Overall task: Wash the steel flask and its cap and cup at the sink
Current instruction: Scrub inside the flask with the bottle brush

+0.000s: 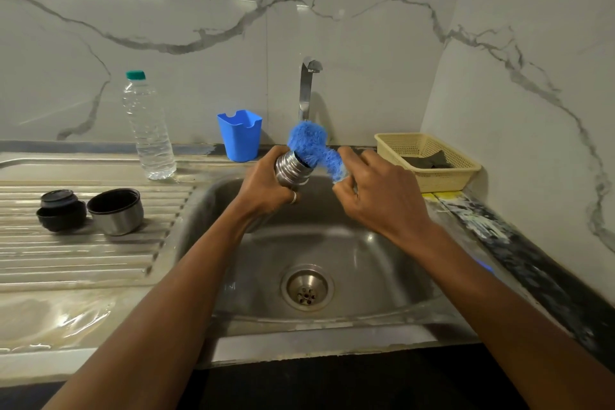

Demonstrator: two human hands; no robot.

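Note:
My left hand (266, 181) grips the steel flask (293, 168) over the sink basin (366, 243), its threaded mouth tilted up to the right; most of its body is hidden by my hand. My right hand (379, 191) holds a fluffy blue scrubber (311, 146) whose one end is pushed into the flask's mouth. The steel cup (116, 211) stands mouth-up on the ribbed drainboard (83, 253) at the left. Beside it, further left, rests the black cap (60, 210).
A steel tap (307, 86) rises behind the sink; no water runs. A clear plastic bottle (148, 128) and a blue holder (240, 135) stand at the back. A cream basket (429, 160) with a dark cloth sits at the right. The drain (307, 288) is open.

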